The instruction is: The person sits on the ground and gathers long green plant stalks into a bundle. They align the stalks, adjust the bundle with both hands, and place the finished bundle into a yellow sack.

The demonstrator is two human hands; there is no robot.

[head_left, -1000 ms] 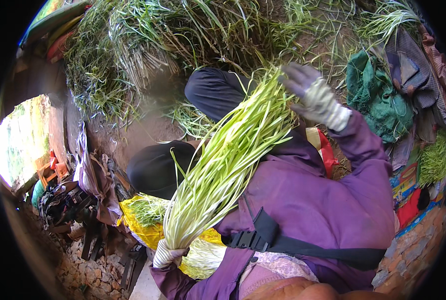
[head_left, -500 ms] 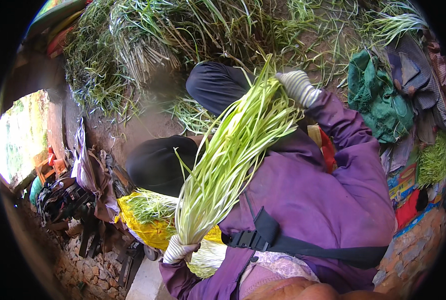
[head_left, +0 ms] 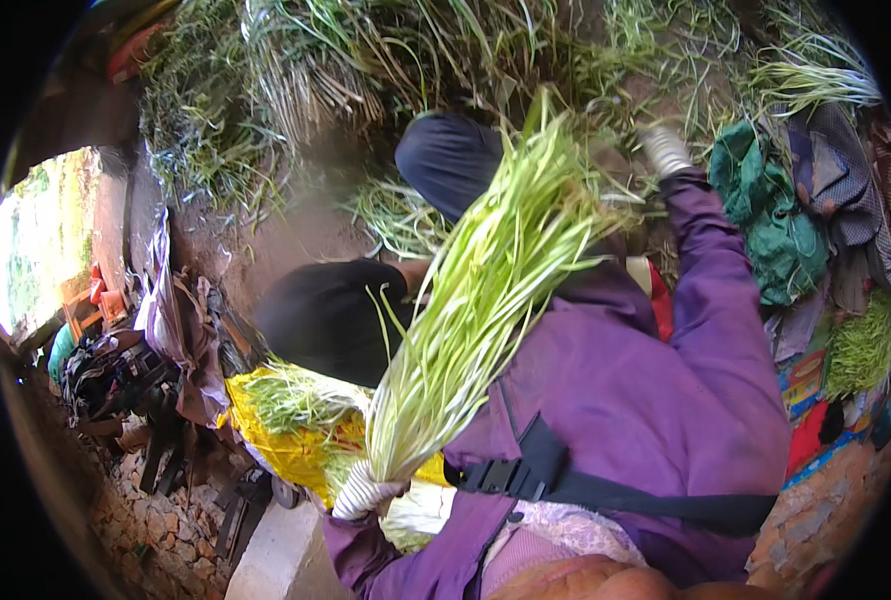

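Observation:
A thick bundle of long, pale green leafy stalks (head_left: 486, 290) lies slanting across my lap, its whitish lower ends toward me. My left hand (head_left: 364, 490), in a striped glove, is closed around those lower ends. The leafy tips fan out past my dark-trousered knees. My right hand (head_left: 663, 150), in the same kind of striped glove, is off to the right of the tips and apart from them. Motion smears its fingers, so whether it holds anything is unclear.
Beyond my knees is a big heap of green stalks (head_left: 366, 60). Loose leaves litter the earth floor. A yellow sack (head_left: 286, 440) with more stalks lies by my left knee. To the right are a green cloth (head_left: 766, 220) and another pale bunch (head_left: 816, 75).
My right hand has left the bundle's leafy tips and moved out to the right, its arm now stretched further. My left hand keeps its hold on the lower ends.

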